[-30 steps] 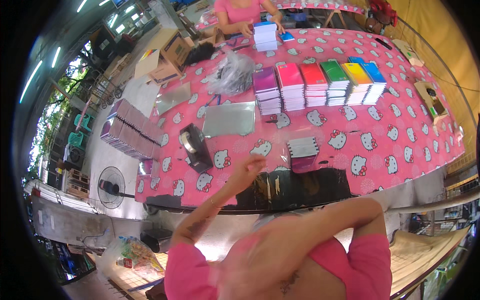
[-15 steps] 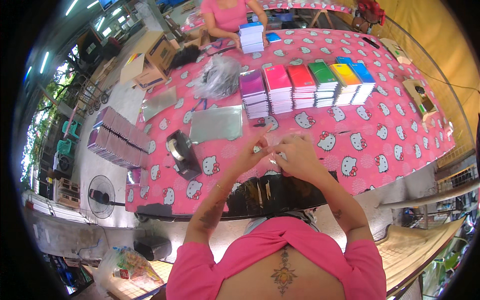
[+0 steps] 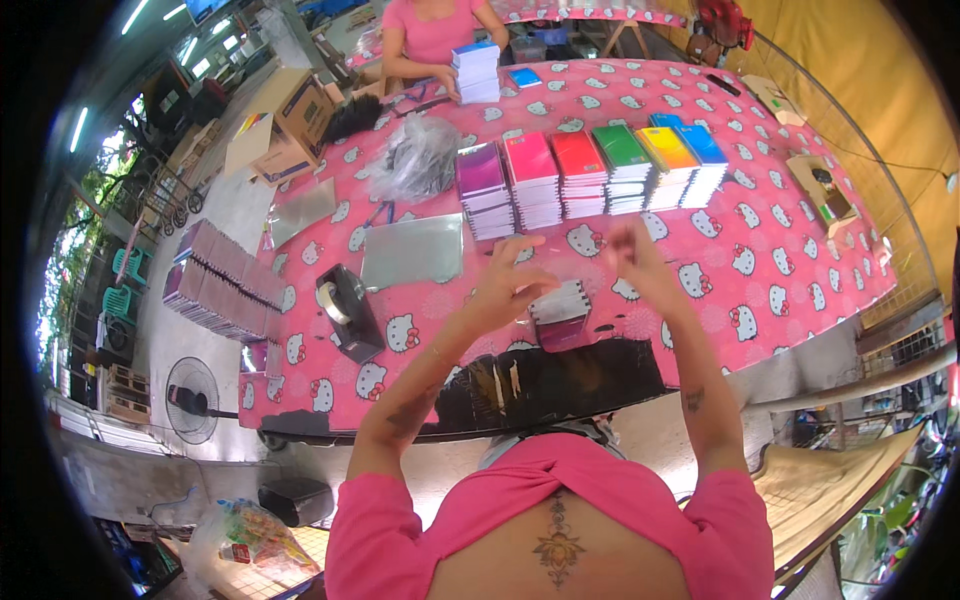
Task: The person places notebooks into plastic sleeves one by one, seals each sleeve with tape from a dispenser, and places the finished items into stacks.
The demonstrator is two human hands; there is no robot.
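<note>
My left hand (image 3: 508,287) hovers at the left side of a small purple notebook stack (image 3: 560,318), fingers spread and nothing visible in them. The stack lies near the front of the table, its white page edges and spiral binding showing. To its upper right is my right hand (image 3: 640,265), raised and smeared by motion, so I cannot tell how its fingers are set. Beyond the hands stand piles of spiral notebooks: purple (image 3: 483,190), pink (image 3: 531,170), red (image 3: 580,170), green (image 3: 622,165), yellow (image 3: 668,165) and blue (image 3: 705,160).
A black tape dispenser (image 3: 350,312) and clear plastic sleeves (image 3: 412,250) lie to the left. Behind them is a crumpled plastic bag (image 3: 415,160). Purple notebook stacks (image 3: 220,270) line the left edge. Across the patterned table (image 3: 745,320), a co-worker's hands hold a white-paged stack (image 3: 475,75).
My hands have moved apart from a joined position over clear plastic, the right one going up and to the right. The small purple notebook stack now shows between them. The view has shifted slightly.
</note>
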